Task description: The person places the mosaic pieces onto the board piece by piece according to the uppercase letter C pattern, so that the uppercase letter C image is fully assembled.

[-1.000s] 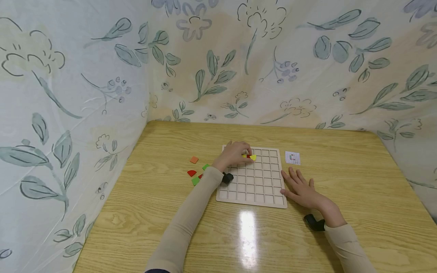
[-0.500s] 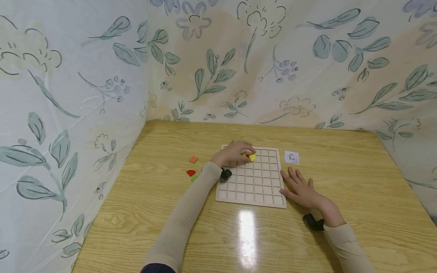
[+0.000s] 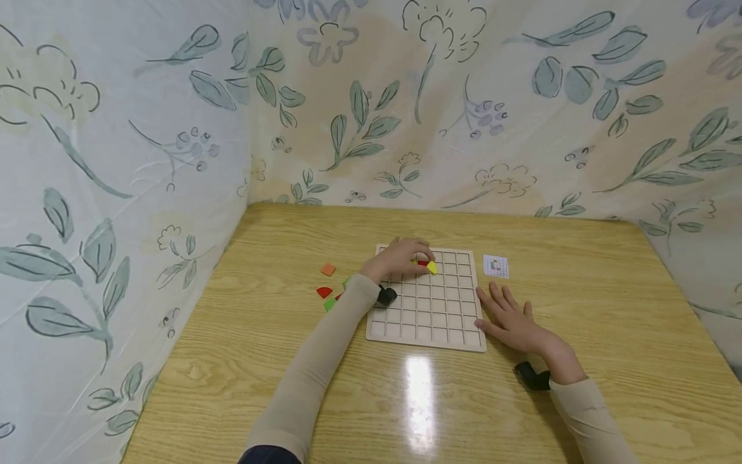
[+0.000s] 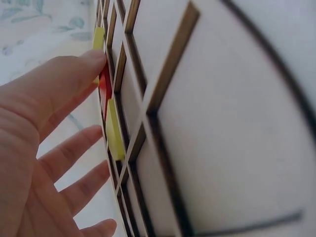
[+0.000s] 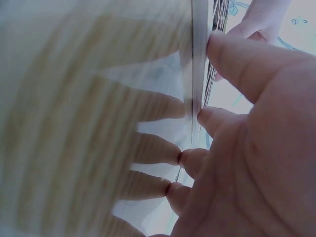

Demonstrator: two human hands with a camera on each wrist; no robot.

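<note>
My left hand [image 3: 400, 257] reaches over the far part of a pale wooden grid board [image 3: 426, 346]. Between thumb and index finger it pinches a small yellow fan-shaped piece [image 3: 431, 267], whose edge shows past the thumb in the left wrist view. Beside that piece lies a red piece [image 4: 105, 88], and a second yellow piece [image 4: 115, 131] sits in the grid on its other side. My right hand [image 3: 513, 323] rests spread on the table with its thumb and fingertips against the board's right edge; it holds nothing.
Left of the board lie loose pieces: an orange square [image 3: 328, 269], a red fan-shaped piece [image 3: 324, 292] and green ones [image 3: 330, 304], partly hidden by the left forearm. A small printed grid card [image 3: 496, 266] lies right of the board. Floral cloth [image 3: 440, 148] hangs behind the table.
The yellow fan-shaped piece has turned between the left thumb and index finger, staying over nearly the same spot on the board. The right hand has stayed in place.
</note>
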